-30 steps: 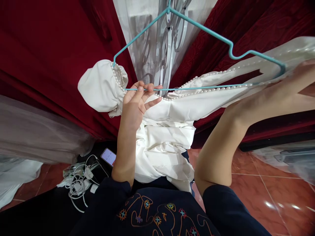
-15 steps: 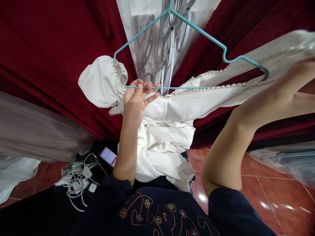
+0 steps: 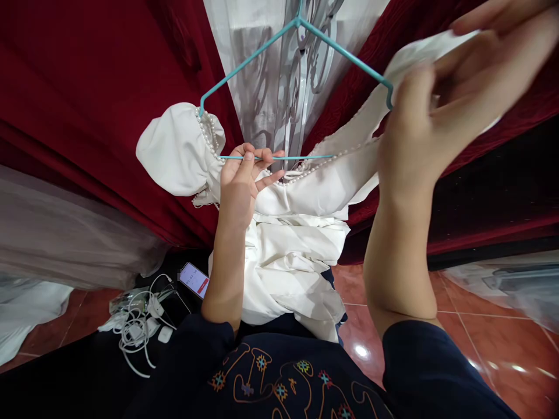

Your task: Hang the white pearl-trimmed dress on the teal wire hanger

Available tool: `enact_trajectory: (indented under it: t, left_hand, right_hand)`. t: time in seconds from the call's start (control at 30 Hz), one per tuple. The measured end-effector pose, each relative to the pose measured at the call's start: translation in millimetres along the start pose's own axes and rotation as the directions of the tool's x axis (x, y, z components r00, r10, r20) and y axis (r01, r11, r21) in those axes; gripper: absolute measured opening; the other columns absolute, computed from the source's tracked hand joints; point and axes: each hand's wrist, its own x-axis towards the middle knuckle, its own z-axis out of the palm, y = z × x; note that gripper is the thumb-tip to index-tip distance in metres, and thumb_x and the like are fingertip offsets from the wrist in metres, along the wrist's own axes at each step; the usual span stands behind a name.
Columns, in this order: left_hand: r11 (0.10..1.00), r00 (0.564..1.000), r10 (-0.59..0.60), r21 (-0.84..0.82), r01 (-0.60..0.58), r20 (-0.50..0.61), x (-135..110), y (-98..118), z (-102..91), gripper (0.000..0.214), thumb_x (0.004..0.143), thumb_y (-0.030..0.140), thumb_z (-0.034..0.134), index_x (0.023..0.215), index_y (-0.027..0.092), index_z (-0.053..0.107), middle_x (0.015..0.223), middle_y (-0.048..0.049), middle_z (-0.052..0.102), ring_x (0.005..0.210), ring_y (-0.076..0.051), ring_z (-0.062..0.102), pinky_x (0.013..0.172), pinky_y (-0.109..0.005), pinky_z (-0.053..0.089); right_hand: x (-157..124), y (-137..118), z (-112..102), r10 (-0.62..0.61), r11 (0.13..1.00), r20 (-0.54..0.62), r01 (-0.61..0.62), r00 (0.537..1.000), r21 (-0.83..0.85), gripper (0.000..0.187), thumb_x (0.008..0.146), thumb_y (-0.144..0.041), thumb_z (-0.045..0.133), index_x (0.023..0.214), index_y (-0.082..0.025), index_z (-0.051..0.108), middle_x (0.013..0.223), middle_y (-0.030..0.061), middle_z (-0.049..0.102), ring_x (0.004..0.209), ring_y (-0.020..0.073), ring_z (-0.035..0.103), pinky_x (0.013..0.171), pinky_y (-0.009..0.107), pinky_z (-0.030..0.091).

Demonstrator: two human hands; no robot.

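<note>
A white garment (image 3: pixel 297 244) with a pearl-trimmed neckline hangs on a teal wire hanger (image 3: pixel 257 55). Its left puffed sleeve (image 3: pixel 174 151) sits over the hanger's left end. My left hand (image 3: pixel 244 180) pinches the hanger's bottom bar near the middle, fingers closed on it. My right hand (image 3: pixel 432 110) is raised at the hanger's right end, gripping the garment's right sleeve fabric (image 3: pixel 419 52) and pulling it up over that end.
Dark red curtains (image 3: pixel 87 87) and a sheer white panel (image 3: pixel 271 70) hang behind. On the tiled floor (image 3: pixel 458 337) lie a phone (image 3: pixel 194 279) with a lit screen, a tangle of white cables and chargers (image 3: pixel 137 326), and pale fabric at left and right.
My right hand moved left and up from the far right, bunching the right sleeve toward the hanger's right shoulder. The left hand kept its hold on the bottom bar.
</note>
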Motion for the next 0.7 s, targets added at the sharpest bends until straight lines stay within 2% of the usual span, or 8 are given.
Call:
enact_trajectory:
  t: [0.1,0.23,0.3,0.43,0.57,0.63,0.67,0.7]
  left_hand:
    - [1.000,1.000,0.022,0.011,-0.022,0.005,-0.2,0.3,1.1,0.006,0.105,0.023,0.052,0.099,0.022,0.050,0.092,-0.0018,0.068,0.120,-0.022,0.072,0.092,-0.029,0.063]
    - [1.000,1.000,0.000,-0.007,0.000,0.008,-4.7,2.3,9.7,0.006,0.106,0.022,0.049,0.099,0.021,0.050,0.097,-0.0032,0.071,0.127,-0.023,0.070,0.098,-0.032,0.062]
    - [1.000,1.000,-0.019,-0.019,0.020,0.014,-6.9,3.2,13.7,0.007,0.106,0.020,0.048,0.100,0.020,0.051,0.102,-0.0046,0.073,0.131,-0.024,0.068,0.103,-0.035,0.060]
    - [0.999,0.998,-0.051,-0.010,0.051,0.031,-12.7,6.4,8.3,0.012,0.108,0.026,0.048,0.107,0.019,0.057,0.129,-0.0082,0.073,0.137,-0.026,0.064,0.114,-0.041,0.053]
    - [0.985,0.995,-0.089,0.152,0.082,0.040,-32.3,15.1,-6.4,0.031,0.106,0.041,0.052,0.117,0.017,0.068,0.130,-0.0120,0.074,0.127,-0.027,0.071,0.105,-0.035,0.058]
    - [0.958,0.999,0.035,0.285,-0.021,-0.042,-43.5,20.8,-9.6,0.035,0.104,0.046,0.054,0.114,0.017,0.073,0.111,-0.0096,0.080,0.106,-0.024,0.078,0.091,-0.031,0.063]
    - [0.928,0.979,0.179,0.347,-0.135,-0.099,-46.5,23.7,-10.1,0.033,0.104,0.044,0.054,0.110,0.018,0.074,0.100,-0.0068,0.080,0.094,-0.021,0.078,0.084,-0.030,0.064]
    - [0.868,0.919,0.365,0.411,-0.279,-0.148,-46.8,26.7,-10.4,0.028,0.104,0.040,0.056,0.105,0.020,0.075,0.093,-0.0039,0.079,0.086,-0.019,0.077,0.081,-0.029,0.063]
  right_hand:
    - [-12.1,-14.4,-1.2,-0.096,0.995,0.068,0.096,0.993,0.010,0.016,0.085,-0.012,0.060,0.097,-0.021,0.056,0.091,0.0026,0.057,0.068,0.0099,0.049,0.068,0.031,0.038]
    - [-30.3,-30.8,-11.9,-0.036,0.999,0.041,0.038,0.999,-0.030,0.011,0.089,-0.029,0.067,0.094,-0.021,0.063,0.091,0.0046,0.064,0.073,0.0136,0.058,0.069,0.033,0.042]
    - [-38.6,-36.6,-10.7,-0.053,0.993,0.143,0.067,0.988,-0.096,0.013,0.093,-0.034,0.064,0.098,-0.022,0.066,0.094,0.0063,0.068,0.085,0.0189,0.063,0.080,0.038,0.048]
    - [-54.5,-29.7,3.7,-0.052,0.985,0.466,0.123,0.883,-0.123,0.018,0.097,-0.038,0.059,0.108,-0.027,0.069,0.106,0.0065,0.073,0.103,0.0254,0.064,0.096,0.046,0.048]
    - [-62.2,-11.3,10.6,-0.024,0.991,0.476,0.085,0.879,-0.106,0.020,0.100,-0.035,0.055,0.108,-0.027,0.071,0.101,0.0048,0.074,0.095,0.0231,0.065,0.093,0.045,0.047]
    - [-63.7,-5.8,9.7,-0.028,0.993,0.465,0.077,0.885,-0.087,0.021,0.100,-0.035,0.053,0.107,-0.028,0.072,0.101,0.0041,0.075,0.095,0.0224,0.066,0.093,0.044,0.047]
    - [-64.4,-4.0,9.3,-0.028,0.994,0.462,0.072,0.887,-0.077,0.022,0.101,-0.035,0.053,0.108,-0.028,0.073,0.101,0.0038,0.075,0.094,0.0222,0.067,0.093,0.044,0.048]
    - [-65.4,-2.6,9.2,-0.027,0.995,0.458,0.066,0.888,-0.069,0.022,0.100,-0.035,0.053,0.108,-0.028,0.073,0.103,0.0036,0.076,0.095,0.0222,0.067,0.094,0.044,0.048]
